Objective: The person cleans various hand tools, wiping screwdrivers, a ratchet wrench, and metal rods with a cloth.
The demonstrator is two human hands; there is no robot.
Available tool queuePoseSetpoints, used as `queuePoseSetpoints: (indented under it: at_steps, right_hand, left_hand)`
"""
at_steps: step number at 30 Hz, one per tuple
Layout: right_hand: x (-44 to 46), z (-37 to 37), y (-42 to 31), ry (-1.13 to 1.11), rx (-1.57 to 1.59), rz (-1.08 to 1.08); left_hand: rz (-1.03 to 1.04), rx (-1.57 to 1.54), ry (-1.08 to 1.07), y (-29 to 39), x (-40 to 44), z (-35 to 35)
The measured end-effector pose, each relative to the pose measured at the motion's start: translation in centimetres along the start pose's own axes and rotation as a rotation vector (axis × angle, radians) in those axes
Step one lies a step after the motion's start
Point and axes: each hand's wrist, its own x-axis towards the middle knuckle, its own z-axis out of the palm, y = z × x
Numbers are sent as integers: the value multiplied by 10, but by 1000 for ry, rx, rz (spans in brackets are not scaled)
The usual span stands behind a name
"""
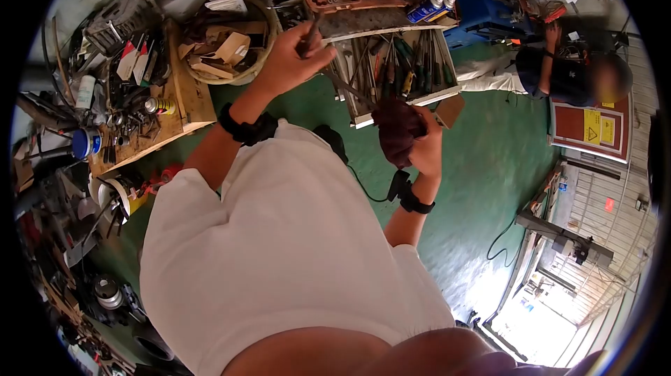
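My left hand (293, 58) is closed around one end of a long, thin metal tool (351, 91); its exact kind is not clear. The tool slants down to the right, and its far end goes into a dark maroon rag (397, 131). That rag is bunched in my right hand (428, 145), whose fingers wrap round it. Just beyond the tool is an open drawer (363, 121) packed with screwdrivers (405, 68) and other long-handled tools.
Above the drawer sits an orange tool tray (321, 4) beside spray cans (428, 9). A round basin (262, 72) of cardboard scraps and a cluttered wooden bench (192, 100) are at left. Another person (570, 72) works at right. A cable (363, 187) lies on the green floor.
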Motion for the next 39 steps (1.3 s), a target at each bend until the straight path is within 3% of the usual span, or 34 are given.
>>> queuePoseSetpoints:
  at_steps: [1,3,5,7,8,10,11,12,14,15,17,18,20,21,22,24,26,29,31,32,33,34,35,37,38,39]
  right_hand:
    - [-1,-2,2,-12,87,18]
    - [-7,-6,5,-111,145,60]
    - [-13,-14,13,-201,197,109]
    - [-19,-20,18,-539,330,322]
    - [-27,-19,20,-532,330,325]
    - [-41,-5,7,-390,659,718]
    - [-38,-12,40,-540,484,667]
    - [-37,-8,37,-546,486,672]
    - [-33,12,25,-333,471,416]
    - [-31,18,24,-335,478,415]
    - [-27,27,24,-166,283,48]
    - [-27,33,17,-160,282,52]
    - [-28,43,3,205,-376,-243]
    - [-26,42,6,166,-354,-401]
    - [-29,44,11,168,-357,-398]
    - [-31,52,23,273,-483,-604]
    - [-32,55,27,282,-497,-611]
    - [-34,60,27,256,-476,-517]
    - [-32,64,29,205,-314,-284]
    - [-33,65,33,209,-315,-280]
    - [-36,68,39,163,-149,-133]
    - [-36,70,46,116,18,6]
    - [-37,71,53,116,17,4]
    - [-37,71,55,-28,403,-5]
    - [-36,65,55,-33,404,-5]
    - [-31,58,33,-204,345,251]
  left_hand:
    - [4,4,8,2,2,1]
    - [230,335,14,6,4,5]
    - [323,375,20,9,4,6]
    - [419,406,18,14,2,9]
    - [471,456,38,17,0,8]
    - [515,503,55,22,1,8]
    - [563,487,82,23,5,6]
    - [615,474,109,22,9,3]
    - [581,478,120,17,15,-2]
    - [515,469,150,13,18,-5]
    - [436,531,191,-4,25,-16]
    - [434,527,186,-9,28,-22]
    - [282,532,206,-20,32,-27]
    - [221,578,224,-23,33,-28]
    - [220,575,221,-30,36,-31]
    - [155,646,172,-42,34,-37]
    - [163,619,208,-43,29,-36]
    - [220,565,235,-43,23,-42]
    - [266,543,243,-35,23,-47]
    - [428,542,264,-28,23,-50]
    - [590,539,280,-19,23,-51]
    - [593,538,274,-13,25,-52]
    - [683,539,312,-7,25,-52]
    - [838,550,374,7,22,-49]
    - [836,554,378,14,18,-47]
    - [902,533,400,20,14,-46]
